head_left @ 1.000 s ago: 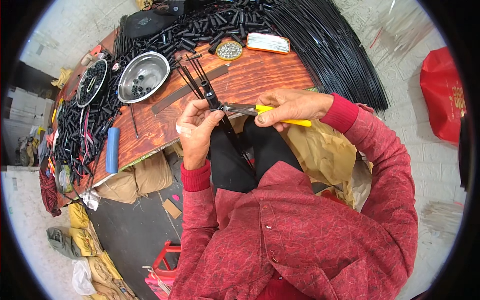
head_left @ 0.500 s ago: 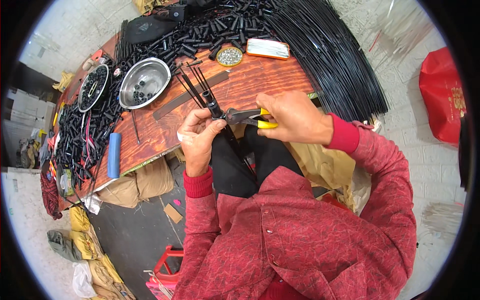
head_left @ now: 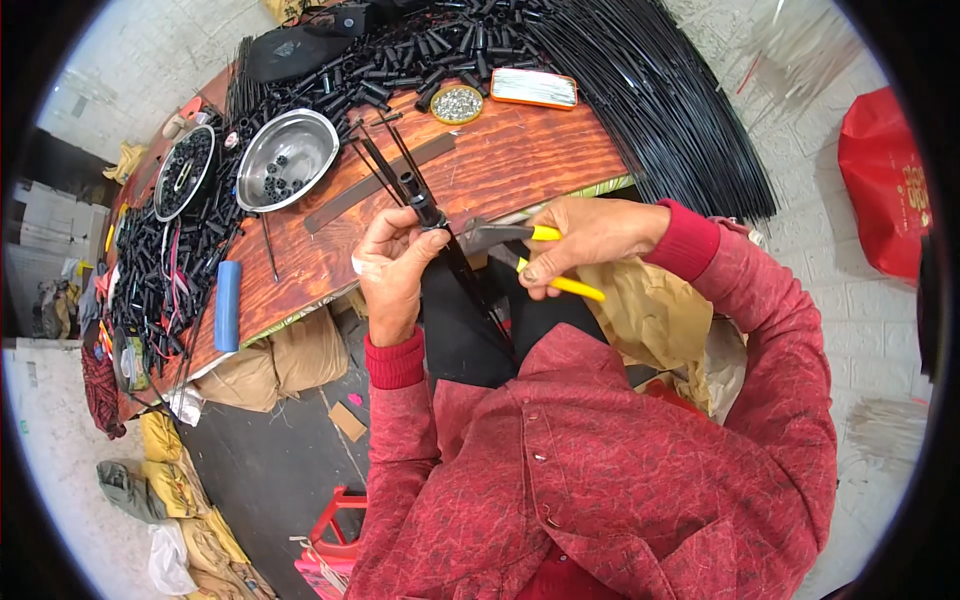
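Note:
My left hand (head_left: 392, 280) pinches a black umbrella frame (head_left: 425, 206) between thumb and fingers, just below its thick collar. Several thin black ribs fan up from it toward the table, while its shaft slants down between my knees. To its right, my right hand (head_left: 590, 240) grips pliers (head_left: 488, 237) with yellow handles, which are spread apart. The pliers' dark head points at the frame, close to the collar. Motion blurs the jaws, so I cannot tell whether they touch it.
The red-brown wooden table (head_left: 520, 150) carries a steel bowl (head_left: 318, 140) of small black parts, a dish of tiny metal pieces (head_left: 457, 104), a tray of pins (head_left: 534, 88), a flat bar (head_left: 345, 195) and a blue cylinder (head_left: 228, 305). Black tubes (head_left: 430, 50) and long rods (head_left: 670, 100) heap behind.
The pliers have drawn slightly back to the right from the frame and their handles have spread wider. My right hand has turned. My left hand keeps its hold on the umbrella frame.

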The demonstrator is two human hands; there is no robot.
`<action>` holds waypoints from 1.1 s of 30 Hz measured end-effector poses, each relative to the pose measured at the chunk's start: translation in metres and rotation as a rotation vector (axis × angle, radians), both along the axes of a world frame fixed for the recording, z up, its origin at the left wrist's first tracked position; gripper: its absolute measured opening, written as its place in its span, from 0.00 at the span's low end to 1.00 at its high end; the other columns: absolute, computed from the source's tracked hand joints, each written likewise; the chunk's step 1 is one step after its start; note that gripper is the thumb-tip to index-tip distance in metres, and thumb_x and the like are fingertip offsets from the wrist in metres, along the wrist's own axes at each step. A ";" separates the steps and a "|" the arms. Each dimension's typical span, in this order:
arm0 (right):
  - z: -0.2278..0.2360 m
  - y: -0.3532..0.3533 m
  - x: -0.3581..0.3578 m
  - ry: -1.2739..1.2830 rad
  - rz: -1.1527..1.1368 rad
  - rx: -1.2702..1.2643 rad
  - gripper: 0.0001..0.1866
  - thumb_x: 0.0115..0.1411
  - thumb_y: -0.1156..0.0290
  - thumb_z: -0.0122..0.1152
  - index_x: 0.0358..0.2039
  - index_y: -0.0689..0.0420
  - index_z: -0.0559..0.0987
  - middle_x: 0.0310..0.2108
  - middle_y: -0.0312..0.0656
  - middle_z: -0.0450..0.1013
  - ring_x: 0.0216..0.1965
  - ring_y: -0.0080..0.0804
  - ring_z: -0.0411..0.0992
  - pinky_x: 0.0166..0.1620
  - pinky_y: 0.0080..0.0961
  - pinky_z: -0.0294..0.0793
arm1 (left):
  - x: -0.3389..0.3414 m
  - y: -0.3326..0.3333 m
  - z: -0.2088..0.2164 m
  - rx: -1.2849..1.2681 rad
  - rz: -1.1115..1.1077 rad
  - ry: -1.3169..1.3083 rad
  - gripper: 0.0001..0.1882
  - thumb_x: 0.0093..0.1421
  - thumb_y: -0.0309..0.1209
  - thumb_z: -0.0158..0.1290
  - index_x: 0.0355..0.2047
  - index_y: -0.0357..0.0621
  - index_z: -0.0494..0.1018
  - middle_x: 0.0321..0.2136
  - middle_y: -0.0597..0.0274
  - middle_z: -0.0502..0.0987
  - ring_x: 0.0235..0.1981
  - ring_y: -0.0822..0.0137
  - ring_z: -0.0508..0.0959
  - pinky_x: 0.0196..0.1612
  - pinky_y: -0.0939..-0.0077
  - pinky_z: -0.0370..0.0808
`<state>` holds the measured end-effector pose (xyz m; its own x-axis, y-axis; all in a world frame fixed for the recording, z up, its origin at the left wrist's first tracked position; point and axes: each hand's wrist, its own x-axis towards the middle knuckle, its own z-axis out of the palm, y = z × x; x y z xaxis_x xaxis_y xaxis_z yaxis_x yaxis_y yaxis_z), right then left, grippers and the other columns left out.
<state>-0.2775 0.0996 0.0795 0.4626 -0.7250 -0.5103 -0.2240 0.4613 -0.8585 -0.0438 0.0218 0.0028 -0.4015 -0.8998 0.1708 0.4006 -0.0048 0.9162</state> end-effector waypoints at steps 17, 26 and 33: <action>0.023 -0.024 -0.003 0.206 0.229 0.059 0.33 0.65 0.36 0.45 0.38 0.59 0.78 0.36 0.41 0.80 0.35 0.23 0.77 0.42 0.21 0.75 | 0.008 -0.004 -0.003 -0.010 -0.116 0.055 0.12 0.52 0.15 0.62 0.37 0.35 0.75 0.34 0.62 0.79 0.34 0.75 0.77 0.41 0.82 0.74; 0.026 -0.027 -0.003 0.165 0.205 0.111 0.32 0.65 0.39 0.49 0.40 0.61 0.75 0.38 0.46 0.79 0.37 0.30 0.79 0.42 0.25 0.79 | 0.007 -0.003 -0.002 -0.020 -0.119 0.045 0.12 0.53 0.16 0.62 0.38 0.35 0.75 0.34 0.62 0.80 0.34 0.76 0.77 0.42 0.82 0.74; 0.021 -0.022 -0.003 0.199 0.169 0.085 0.31 0.64 0.38 0.50 0.36 0.59 0.74 0.32 0.41 0.77 0.34 0.30 0.80 0.38 0.24 0.81 | 0.005 -0.002 0.001 -0.005 -0.119 0.052 0.12 0.53 0.16 0.62 0.37 0.36 0.75 0.34 0.63 0.79 0.33 0.76 0.76 0.40 0.83 0.73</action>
<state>-0.2805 0.0780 0.1009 0.4575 -0.5968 -0.6592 -0.4645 0.4717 -0.7495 -0.0383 0.0197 0.0038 -0.4955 -0.8456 0.1986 0.4445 -0.0504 0.8944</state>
